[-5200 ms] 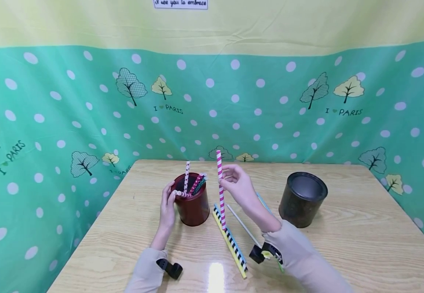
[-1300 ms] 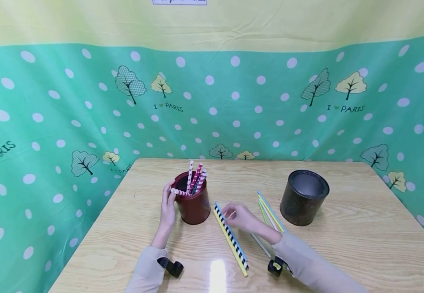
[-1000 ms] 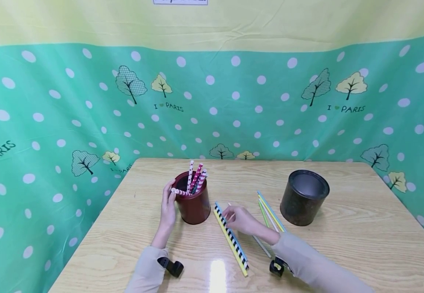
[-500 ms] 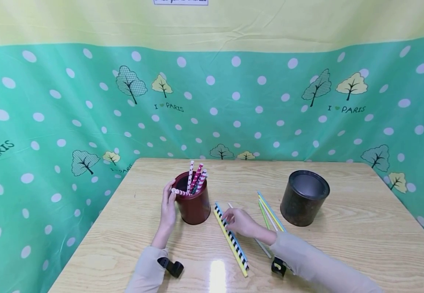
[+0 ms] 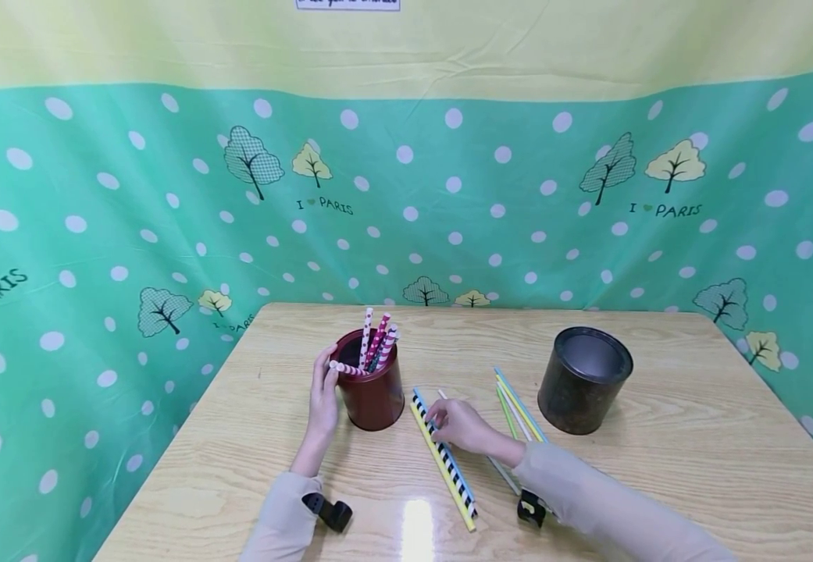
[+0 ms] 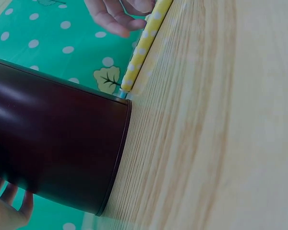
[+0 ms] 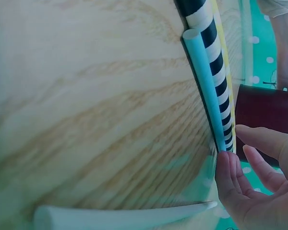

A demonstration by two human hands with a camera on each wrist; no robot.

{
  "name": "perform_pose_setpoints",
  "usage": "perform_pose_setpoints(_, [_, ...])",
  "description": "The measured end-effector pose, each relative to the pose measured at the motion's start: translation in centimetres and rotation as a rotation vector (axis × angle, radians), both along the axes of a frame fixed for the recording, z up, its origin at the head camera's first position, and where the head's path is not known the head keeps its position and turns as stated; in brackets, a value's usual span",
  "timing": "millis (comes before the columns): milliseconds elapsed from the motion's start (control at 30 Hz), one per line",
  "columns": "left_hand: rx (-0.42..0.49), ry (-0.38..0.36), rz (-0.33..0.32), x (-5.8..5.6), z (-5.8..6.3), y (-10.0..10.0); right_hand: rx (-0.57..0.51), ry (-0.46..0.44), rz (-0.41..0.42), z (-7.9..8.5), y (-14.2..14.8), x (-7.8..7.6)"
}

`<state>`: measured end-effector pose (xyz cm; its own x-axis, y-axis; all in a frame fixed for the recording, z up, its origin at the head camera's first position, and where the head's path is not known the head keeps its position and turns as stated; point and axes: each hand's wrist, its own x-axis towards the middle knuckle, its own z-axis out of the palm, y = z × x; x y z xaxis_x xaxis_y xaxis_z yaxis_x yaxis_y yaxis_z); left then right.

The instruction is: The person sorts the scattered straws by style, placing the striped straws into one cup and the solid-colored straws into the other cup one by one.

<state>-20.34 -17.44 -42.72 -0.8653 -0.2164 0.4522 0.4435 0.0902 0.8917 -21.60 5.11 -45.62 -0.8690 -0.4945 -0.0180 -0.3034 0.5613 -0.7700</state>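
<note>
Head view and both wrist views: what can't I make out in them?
- Lower ends of the patterned straws: hidden by the wall of the red can, head view.
- Middle of the white straw: hidden by the right hand, head view.
- Writing on the sign: cut off by the top edge, head view.
- Most of the left hand: cut off by the left edge, left wrist view.

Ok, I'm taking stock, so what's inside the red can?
The red can holds at least a red-dotted white stick, a magenta dotted stick, two pink-striped sticks and something dark green. Their lower ends and the can's floor are hidden behind its wall.
</note>
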Motion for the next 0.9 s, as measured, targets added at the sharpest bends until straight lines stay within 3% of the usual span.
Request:
perform_pose_setpoints(500, [0.005,-0.015,0.003,-0.01,-0.14,-0.04,0.011,0.068,-0.008,-0.32,0.31,0.00])
perform_pose_setpoints(900, [0.012,0.001,0.001,-0.02,-0.03,-0.01,0.055,0.118,-0.065,0.05,0.50,0.40])
